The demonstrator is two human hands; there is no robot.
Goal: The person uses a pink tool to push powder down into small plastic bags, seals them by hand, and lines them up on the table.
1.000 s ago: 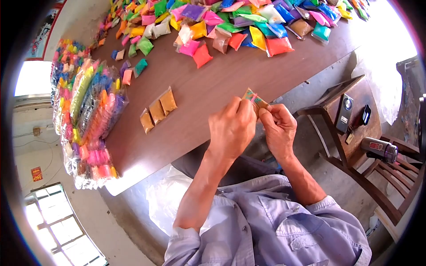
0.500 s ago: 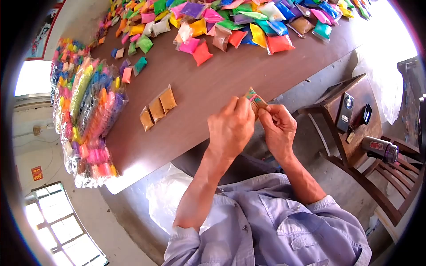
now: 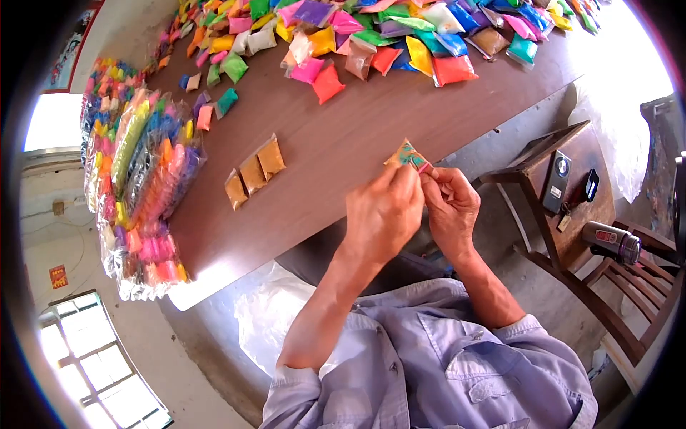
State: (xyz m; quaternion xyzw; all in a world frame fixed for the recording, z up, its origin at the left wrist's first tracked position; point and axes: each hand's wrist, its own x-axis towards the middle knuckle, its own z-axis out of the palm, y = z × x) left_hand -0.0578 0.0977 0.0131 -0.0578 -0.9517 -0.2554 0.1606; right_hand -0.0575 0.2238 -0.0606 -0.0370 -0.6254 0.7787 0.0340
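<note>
A small yellowish-brown packet with green and reddish marks [image 3: 406, 153] is held above the table's near edge. My left hand [image 3: 386, 211] is closed on its lower part, and part of the packet is hidden behind those fingers. Thumb and fingers of my right hand [image 3: 451, 204] pinch the packet's right corner, close beside the left hand. To the left, a joined row of three clear packets with brown filling [image 3: 252, 174] lies flat on the brown table [image 3: 307, 129].
Many colourful packets [image 3: 371, 36] are heaped along the table's far side. Clear bags full of coloured packets [image 3: 153, 171] stand at the left edge. On the right are a wooden stool [image 3: 579, 236] bearing a dark device [image 3: 556, 182], and a metal flask [image 3: 611, 239] by a chair.
My left hand has shifted right and slightly down, closer to the right hand. The packet has turned, so its top now leans left. My right hand has barely moved.
</note>
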